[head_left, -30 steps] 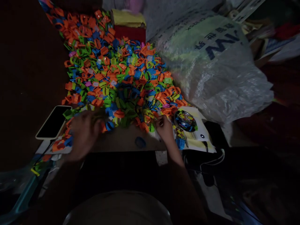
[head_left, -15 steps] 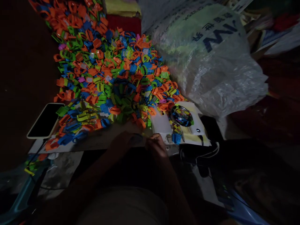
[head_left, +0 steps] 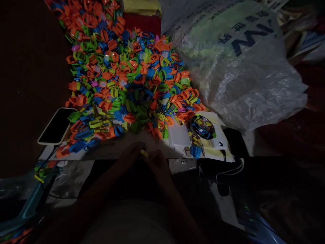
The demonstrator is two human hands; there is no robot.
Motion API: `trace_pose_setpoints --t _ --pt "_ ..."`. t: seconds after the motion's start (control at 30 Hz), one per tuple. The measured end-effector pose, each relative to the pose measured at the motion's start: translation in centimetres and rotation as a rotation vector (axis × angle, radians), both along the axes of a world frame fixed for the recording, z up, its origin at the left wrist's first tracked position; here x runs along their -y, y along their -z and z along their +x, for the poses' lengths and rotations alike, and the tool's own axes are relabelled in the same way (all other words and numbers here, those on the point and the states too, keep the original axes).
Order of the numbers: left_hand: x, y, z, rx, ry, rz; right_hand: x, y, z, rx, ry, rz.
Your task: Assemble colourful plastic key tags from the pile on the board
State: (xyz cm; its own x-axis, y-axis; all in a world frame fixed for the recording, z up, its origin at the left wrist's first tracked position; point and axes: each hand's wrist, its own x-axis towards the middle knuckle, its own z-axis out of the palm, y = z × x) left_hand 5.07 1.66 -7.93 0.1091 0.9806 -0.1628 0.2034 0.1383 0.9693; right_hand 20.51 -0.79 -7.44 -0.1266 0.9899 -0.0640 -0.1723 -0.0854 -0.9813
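Observation:
A big heap of small orange, green and blue plastic pieces [head_left: 127, 74] covers the board in front of me. My left hand [head_left: 130, 157] and my right hand [head_left: 158, 164] meet just below the board's near edge, in deep shadow. Both have their fingers pinched on one small yellow plastic piece [head_left: 144, 154] held between them. The hands are dark and their fingers are hard to make out.
A phone [head_left: 56, 126] lies face up at the left of the heap. A white box [head_left: 178, 137] and a round dish of pieces [head_left: 202, 127] sit on a yellow sheet at the right. A large crinkled plastic bag [head_left: 241, 64] lies behind them.
Both hands have left the heap's near edge and come together below the board. They now hold a yellow piece between them.

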Motion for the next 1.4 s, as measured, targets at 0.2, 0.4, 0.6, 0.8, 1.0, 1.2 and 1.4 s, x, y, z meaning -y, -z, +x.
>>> trace_pose_setpoints --t 0.2,0.4,0.6,0.8,1.0,1.2,1.4 --pt "1.0 -1.7 -1.3 -0.061 -0.013 0.157 -0.5 -1.7 1.9 0.271 -0.06 0.171" --pt "2.3 -4.2 -1.3 -0.112 0.037 0.272 -0.6 -3.9 1.9 0.59 -0.062 0.326" --pt "2.8 -5.5 -1.3 -0.138 0.081 0.384 -0.5 -4.5 1.7 0.621 0.003 0.378" --pt "3.0 -5.8 -1.4 -0.156 0.074 0.326 -0.5 -4.5 2.1 0.687 0.012 0.449" --pt "3.1 -6.0 -1.4 -0.127 0.075 0.316 -0.3 -4.7 2.2 0.703 -0.001 0.543" --pt "3.1 -6.2 -1.3 -0.174 0.079 0.358 -0.2 -5.3 2.1 0.727 -0.008 0.545" --pt "3.0 -6.1 -1.0 -0.179 0.036 0.313 0.1 -5.1 1.8 1.133 -0.155 0.563"
